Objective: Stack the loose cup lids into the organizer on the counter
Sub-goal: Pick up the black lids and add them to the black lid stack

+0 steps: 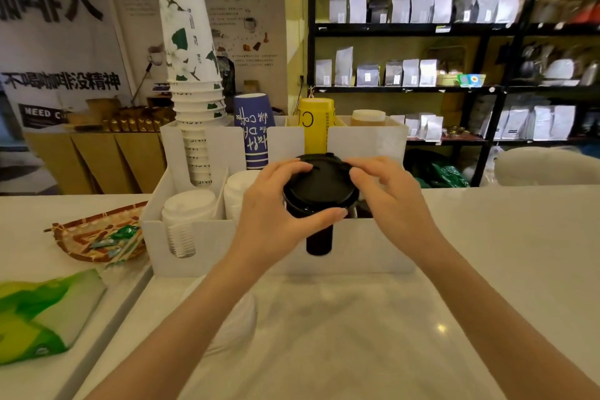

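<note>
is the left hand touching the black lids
Touching. The head view shows the left hand wrapped around the black lids, thumb pressed under the rim and fingers on top.

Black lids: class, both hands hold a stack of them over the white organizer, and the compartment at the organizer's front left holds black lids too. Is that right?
Not quite. The head view shows both hands, left and right, on the black lids over the white organizer, but the front-left compartment holds white lids, not black.

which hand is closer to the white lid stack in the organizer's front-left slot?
Left. The left hand grips the black lids just right of the white lid stack; the right hand is on the lids' far side.
</note>
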